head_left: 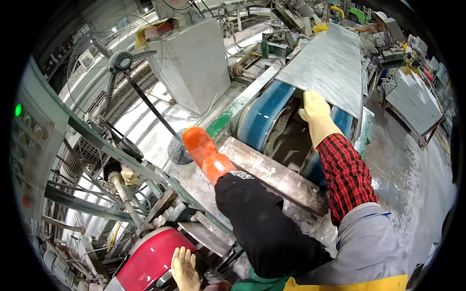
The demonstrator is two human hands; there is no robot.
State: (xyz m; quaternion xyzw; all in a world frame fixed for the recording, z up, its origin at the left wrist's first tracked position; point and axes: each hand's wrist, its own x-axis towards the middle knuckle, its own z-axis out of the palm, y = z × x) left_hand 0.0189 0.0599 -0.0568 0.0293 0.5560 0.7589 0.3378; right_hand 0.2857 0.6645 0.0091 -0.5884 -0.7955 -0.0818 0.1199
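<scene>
My right hand [316, 112], in a pale yellow rubber glove, is closed at the near edge of a long grey stone slab [324, 65]. The slab lies on blue conveyor belts [264, 114], which run out from under it toward me. Low in the view, my left hand [184, 271], gloved in the same colour, has its fingers stretched out and holds nothing. It is beside a shiny red rounded cover [156, 257]; whether they touch I cannot tell. My leg in an orange boot [201, 150] reaches forward, left of a worn beam [272, 169] across the conveyor's end.
A control panel [36, 150] with a lit green lamp stands at the left. Behind it are a caged fan [120, 62] and a grey metal housing [194, 65]. Another person [388, 26] is near the slab's far end. More slabs [412, 102] lean on the right, beside wet floor.
</scene>
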